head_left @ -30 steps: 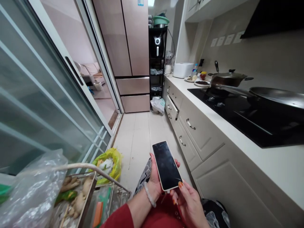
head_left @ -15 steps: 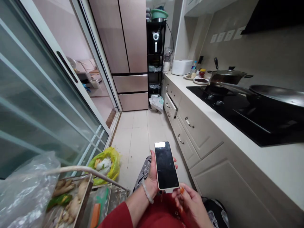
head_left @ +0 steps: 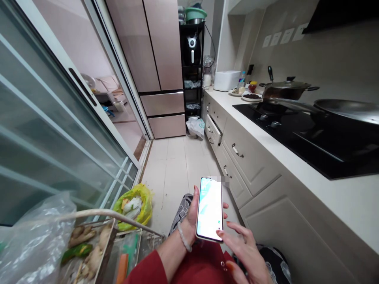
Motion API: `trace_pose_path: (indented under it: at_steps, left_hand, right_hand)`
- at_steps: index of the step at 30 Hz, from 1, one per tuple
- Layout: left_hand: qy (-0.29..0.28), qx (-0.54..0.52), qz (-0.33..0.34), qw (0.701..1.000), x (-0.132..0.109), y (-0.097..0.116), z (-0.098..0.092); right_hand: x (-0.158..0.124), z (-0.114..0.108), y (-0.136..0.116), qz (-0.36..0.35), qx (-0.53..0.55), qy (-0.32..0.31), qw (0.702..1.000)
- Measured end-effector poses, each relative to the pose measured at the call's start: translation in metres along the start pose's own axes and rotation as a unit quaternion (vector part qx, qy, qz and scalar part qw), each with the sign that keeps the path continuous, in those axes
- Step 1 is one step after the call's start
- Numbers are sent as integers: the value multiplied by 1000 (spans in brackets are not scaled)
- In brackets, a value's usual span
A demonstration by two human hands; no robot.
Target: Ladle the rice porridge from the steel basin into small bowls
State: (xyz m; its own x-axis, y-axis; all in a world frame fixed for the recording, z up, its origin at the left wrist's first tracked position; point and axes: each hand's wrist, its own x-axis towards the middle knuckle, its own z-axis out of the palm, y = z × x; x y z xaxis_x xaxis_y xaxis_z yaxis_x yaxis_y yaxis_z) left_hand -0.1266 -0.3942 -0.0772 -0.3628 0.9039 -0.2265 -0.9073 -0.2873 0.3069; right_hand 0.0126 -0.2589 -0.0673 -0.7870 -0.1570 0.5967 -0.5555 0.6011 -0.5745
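Note:
A smartphone (head_left: 209, 209) with a brightly lit screen is upright in front of my lap. My left hand (head_left: 192, 221) is wrapped round it from the left, and fingertips show past its right edge. A pale beaded bracelet (head_left: 184, 237) circles the left wrist. My right hand (head_left: 244, 250) is at the phone's lower right corner with its fingers apart. One fingertip is on or just over the bottom of the screen; I cannot tell which. Nothing is held in that hand.
A rack (head_left: 109, 240) with ginger and a green pepper stands at lower left, beside a yellow bag (head_left: 144, 213) of waste. To the right, a counter (head_left: 284, 157) carries a black cooktop (head_left: 296, 134), a frying pan (head_left: 349, 108) and a lidded pot (head_left: 284, 90). One drawer (head_left: 213, 128) sticks out slightly.
The phone's screen has gone from dark to lit. My right hand has left the phone's bottom edge, its fingers have spread, and one fingertip is at the lower screen. The phone has shifted slightly right.

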Motion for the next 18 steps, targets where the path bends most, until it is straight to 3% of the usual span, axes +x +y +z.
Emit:
trace_pose_path:
  at_steps: [9, 14, 18]
  left_hand:
    - [1, 11, -31, 999, 1, -3, -2]
    - [1, 5, -35, 999, 1, -5, 2]
    - [0, -17, 8, 1000, 3, -8, 1]
  right_hand:
    - [-5, 13, -3, -34, -38, 17, 999]
    - [-9, 9, 14, -108, -80, -23, 991]
    - [-2, 2, 20, -136, -99, -51, 984]
